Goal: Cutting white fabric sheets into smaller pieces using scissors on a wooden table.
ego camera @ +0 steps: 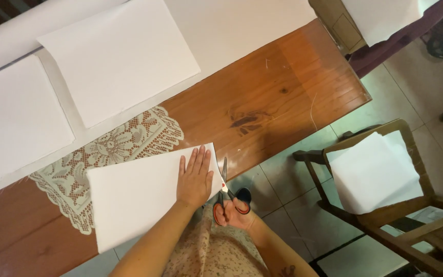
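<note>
My left hand (195,177) lies flat, fingers apart, on the right end of a white sheet of fabric or paper (134,197) that hangs over the near edge of a wooden table (273,97). My right hand (234,215) grips scissors (229,197) with red and dark blue handles. Their blades point away from me along the right edge of the white sheet, just beside my left hand.
A lace doily (114,149) lies under the sheet. Two more white pieces (121,56) (14,115) rest on a long white strip (242,25) at the table's far side. At right, a wooden chair (401,215) holds a stack of white pieces (375,172).
</note>
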